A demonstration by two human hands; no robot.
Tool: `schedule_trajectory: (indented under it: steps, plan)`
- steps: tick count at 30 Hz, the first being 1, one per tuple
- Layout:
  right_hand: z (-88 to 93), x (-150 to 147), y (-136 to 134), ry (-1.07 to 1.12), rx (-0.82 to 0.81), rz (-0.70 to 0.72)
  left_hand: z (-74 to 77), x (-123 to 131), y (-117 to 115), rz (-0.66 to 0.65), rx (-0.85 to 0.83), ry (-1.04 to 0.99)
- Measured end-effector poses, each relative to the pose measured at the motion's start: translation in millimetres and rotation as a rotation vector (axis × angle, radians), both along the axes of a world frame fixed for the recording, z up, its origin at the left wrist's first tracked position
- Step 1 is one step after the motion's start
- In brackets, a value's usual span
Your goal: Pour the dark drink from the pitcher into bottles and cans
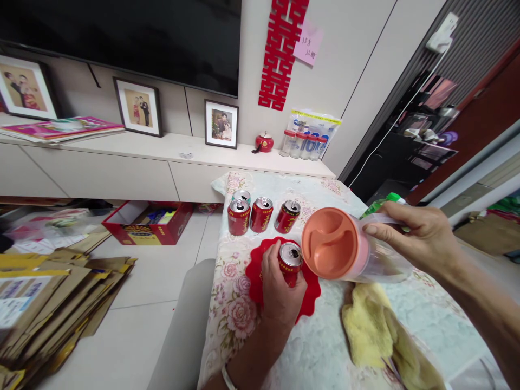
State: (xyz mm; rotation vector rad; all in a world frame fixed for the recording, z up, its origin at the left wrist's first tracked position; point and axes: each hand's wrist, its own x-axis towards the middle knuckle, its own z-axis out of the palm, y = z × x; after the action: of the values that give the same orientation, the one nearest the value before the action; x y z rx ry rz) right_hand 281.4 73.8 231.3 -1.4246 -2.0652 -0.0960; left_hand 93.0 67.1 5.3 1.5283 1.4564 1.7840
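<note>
My left hand [280, 292] is wrapped round a red drink can [291, 259] whose top is open. The can stands on a red scalloped mat [257, 269]. By its handle my right hand [414, 230] grips a clear pitcher [382, 260] with an orange lid [331, 244]. The pitcher is tilted toward the can, its lid just right of the can's top. Whether liquid runs between them I cannot tell. Behind the mat stand more red cans [262, 215], with a greenish can [241, 196] partly hidden behind one. A yellow cloth [369, 325] lies below the pitcher.
A green-capped bottle [385, 200] is partly hidden behind the pitcher. A floral tablecloth [235, 330] covers the table. At the back a white cabinet [195, 176] carries framed photos [221, 123], a red pot [264, 142] and glass jars [300, 145]. Flattened cardboard [77, 303] and a red box [148, 223] lie leftward.
</note>
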Motion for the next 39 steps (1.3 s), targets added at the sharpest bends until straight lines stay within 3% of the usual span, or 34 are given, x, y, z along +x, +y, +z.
schedule_trajectory:
  steps: [39]
  plan:
    - [0.6, 0.8, -0.6, -0.011, 0.012, 0.010, -0.8, 0.2, 0.1, 0.008, 0.019, 0.011]
